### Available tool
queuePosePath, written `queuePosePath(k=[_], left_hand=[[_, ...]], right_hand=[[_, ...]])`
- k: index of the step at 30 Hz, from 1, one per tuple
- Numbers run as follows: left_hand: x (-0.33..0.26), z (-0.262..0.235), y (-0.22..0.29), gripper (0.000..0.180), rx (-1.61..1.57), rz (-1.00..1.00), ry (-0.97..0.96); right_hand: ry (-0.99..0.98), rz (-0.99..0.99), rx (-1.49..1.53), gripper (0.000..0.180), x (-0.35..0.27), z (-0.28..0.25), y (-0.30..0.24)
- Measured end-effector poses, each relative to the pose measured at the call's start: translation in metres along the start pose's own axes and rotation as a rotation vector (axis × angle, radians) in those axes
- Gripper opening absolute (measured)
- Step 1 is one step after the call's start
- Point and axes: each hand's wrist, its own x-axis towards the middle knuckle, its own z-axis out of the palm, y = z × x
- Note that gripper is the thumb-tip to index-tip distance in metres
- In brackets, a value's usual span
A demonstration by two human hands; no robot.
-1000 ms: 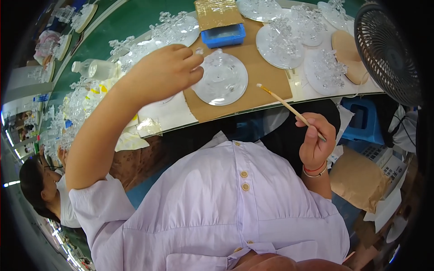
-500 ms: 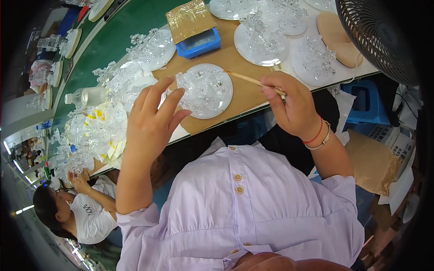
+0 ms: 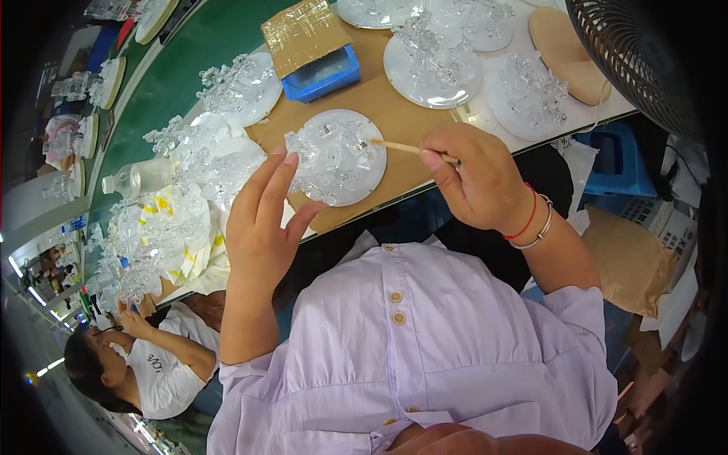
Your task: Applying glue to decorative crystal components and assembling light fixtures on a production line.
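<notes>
A round white disc (image 3: 369, 176) covered with clear, glassy pieces lies on brown cardboard in front of me. My left hand (image 3: 264, 206) is at its left edge, fingers stretched out and thumb apart; the fingertips are at or against the clear pieces, and I cannot tell whether they press on them. My right hand (image 3: 478, 176) pinches a thin wooden stick (image 3: 400, 146) between thumb and fingers. The stick points left, its tip over the right part of the disc, touching or just above a clear piece.
A blue bin (image 3: 322, 78) with a cardboard flap (image 3: 305, 36) stands behind the disc. Similar discs (image 3: 432, 68) lie around, with a clear bottle (image 3: 140, 177) to the left. A black fan (image 3: 644, 61) stands at right. A co-worker (image 3: 163, 364) sits at lower left.
The left hand has come down to the disc's left edge, its fingers less curled. The right hand and stick have shifted slightly left, bringing the tip farther in over the disc.
</notes>
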Motion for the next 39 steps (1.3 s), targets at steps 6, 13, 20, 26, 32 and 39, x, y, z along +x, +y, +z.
queuePosePath(k=[6, 13, 20, 26, 32, 39], left_hand=[[0.0, 0.002, -0.001, 0.063, -0.011, 0.009, 0.009], [-0.001, 0.001, -0.002, 0.061, 0.003, -0.006, 0.007], [0.002, 0.001, 0.0, 0.061, 0.019, 0.007, 0.003], [0.003, 0.001, -0.001, 0.066, 0.013, -0.003, -0.001], [0.003, 0.002, -0.005, 0.072, 0.032, 0.007, 0.03], [0.002, 0.005, -0.008, 0.071, 0.027, -0.006, 0.035]], right_hand=[[0.121, -0.075, -0.005, 0.009, 0.008, 0.005, 0.007], [0.041, -0.063, 0.007, 0.008, 0.0, -0.001, 0.002], [0.123, -0.052, 0.018, 0.008, 0.007, 0.007, 0.011], [0.066, -0.036, -0.011, 0.006, 0.002, 0.0, 0.007], [0.114, 0.025, 0.048, 0.005, 0.003, -0.014, 0.002], [0.064, -0.029, -0.009, 0.005, 0.009, -0.012, 0.003]])
